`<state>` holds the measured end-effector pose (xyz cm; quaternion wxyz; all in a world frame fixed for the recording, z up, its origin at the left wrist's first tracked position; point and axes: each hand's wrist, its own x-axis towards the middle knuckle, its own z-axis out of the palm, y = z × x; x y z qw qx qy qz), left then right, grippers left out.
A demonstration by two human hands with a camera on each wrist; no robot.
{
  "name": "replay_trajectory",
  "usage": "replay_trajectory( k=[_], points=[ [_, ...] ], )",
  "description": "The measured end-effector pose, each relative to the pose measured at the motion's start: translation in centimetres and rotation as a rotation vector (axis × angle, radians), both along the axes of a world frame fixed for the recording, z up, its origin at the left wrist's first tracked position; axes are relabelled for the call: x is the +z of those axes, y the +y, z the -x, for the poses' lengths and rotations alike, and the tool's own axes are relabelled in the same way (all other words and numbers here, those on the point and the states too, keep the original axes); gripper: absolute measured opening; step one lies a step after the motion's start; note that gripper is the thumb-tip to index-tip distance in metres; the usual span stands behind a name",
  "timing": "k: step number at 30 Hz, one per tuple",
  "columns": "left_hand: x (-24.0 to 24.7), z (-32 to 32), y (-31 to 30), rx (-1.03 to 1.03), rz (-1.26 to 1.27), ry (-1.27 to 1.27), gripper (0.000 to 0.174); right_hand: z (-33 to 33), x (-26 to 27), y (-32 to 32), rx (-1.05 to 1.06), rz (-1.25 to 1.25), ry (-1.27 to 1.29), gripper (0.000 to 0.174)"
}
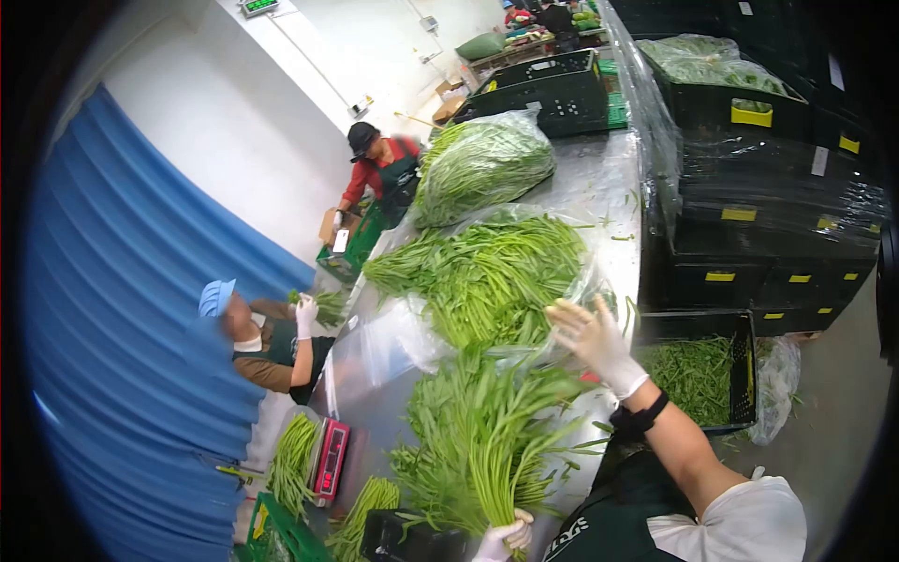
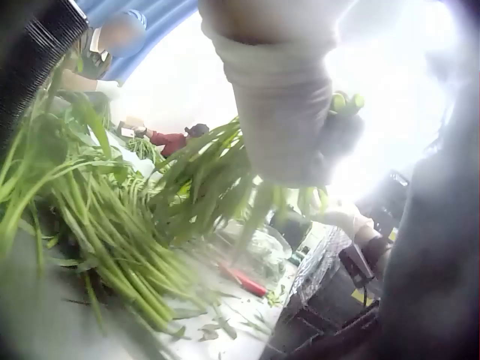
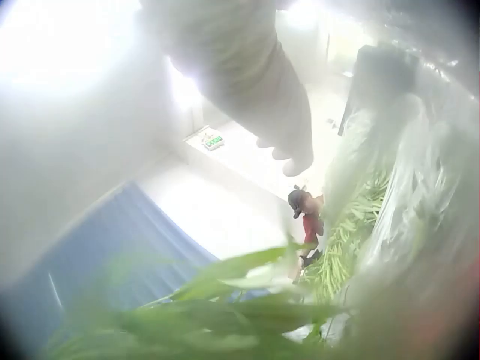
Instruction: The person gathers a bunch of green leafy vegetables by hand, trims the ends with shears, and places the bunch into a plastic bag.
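At the bottom of the head view my gloved left hand [image 1: 506,537] grips a bunch of long-stemmed leafy greens [image 1: 494,459] by the stems, its leaves fanned out over the metal table. Cut stem ends [image 2: 346,103] poke out past the glove in the left wrist view. My gloved right hand [image 1: 595,345] is raised with fingers spread, beside a heap of the same greens [image 1: 496,281] lying on clear plastic. Blurred leaves [image 3: 225,322] fill the bottom of the right wrist view. A slim red object [image 2: 244,281] lies on the table among leaf scraps.
Left of the bunch stand a red scale [image 1: 331,461] and bundled greens [image 1: 296,459]. A full plastic bag [image 1: 487,164] lies farther up the table [image 1: 599,197]. Black crates [image 1: 749,225] are stacked at right, above a crate of trimmings [image 1: 693,375]. Two people work across the table.
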<state>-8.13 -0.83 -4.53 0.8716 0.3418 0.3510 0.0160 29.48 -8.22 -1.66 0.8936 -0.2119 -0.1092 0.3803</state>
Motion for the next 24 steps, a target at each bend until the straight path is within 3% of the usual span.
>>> replay_trajectory(
  k=[1, 2, 5, 6, 9, 10, 12, 16, 19, 22, 24],
  points=[
    [0.1, -0.3, 0.4, 0.079, 0.12, -0.081, 0.015, -0.1, -0.6, -0.4, -0.067, 0.054, -0.022, 0.062],
    [-0.9, -0.8, 1.9, -0.078, 0.196, -0.371, 0.017, 0.1, -1.1, -0.8, -0.109, 0.142, -0.055, 0.058],
    [0.6, -2.6, 2.2, -0.086, 0.224, -0.486, 0.016, 2.5, -1.6, -1.7, -0.129, 0.357, -0.206, 0.047],
    [0.9, -2.9, 2.4, -0.103, 0.188, -0.495, 0.019, 3.5, -1.4, -2.1, -0.119, 0.492, -0.322, 0.041],
    [1.5, -3.4, 2.2, -0.118, 0.013, -0.414, 0.019, 7.4, 1.8, -2.8, -0.052, 0.52, -0.637, 0.018],
    [2.2, -3.7, 2.0, -0.119, 0.012, -0.414, 0.019, 8.3, 2.2, -2.6, -0.115, 0.448, -0.793, 0.014],
    [3.7, -4.0, 1.3, -0.133, -0.218, -0.184, 0.02, 9.7, 3.8, -2.2, -0.268, 0.379, -1.083, 0.007],
    [4.4, -4.1, 0.5, -0.041, -0.221, -0.06, 0.015, 10.9, 5.8, -2.1, -0.314, 0.37, -1.448, 0.008],
    [4.8, -4.2, 0.4, -0.128, -0.294, -0.125, 0.021, 11.9, 5.7, -1.8, -0.343, 0.3, -1.615, 0.01],
    [4.3, -4.1, 0.5, -0.095, -0.138, -0.28, 0.024, 13.0, 5.4, -1.7, -0.338, 0.338, -1.72, 0.013],
    [4.1, -4.0, 0.5, -0.045, 0.105, -0.497, 0.027, 13.3, 5.0, -1.5, -0.346, 0.358, -1.777, 0.014]
  ],
)
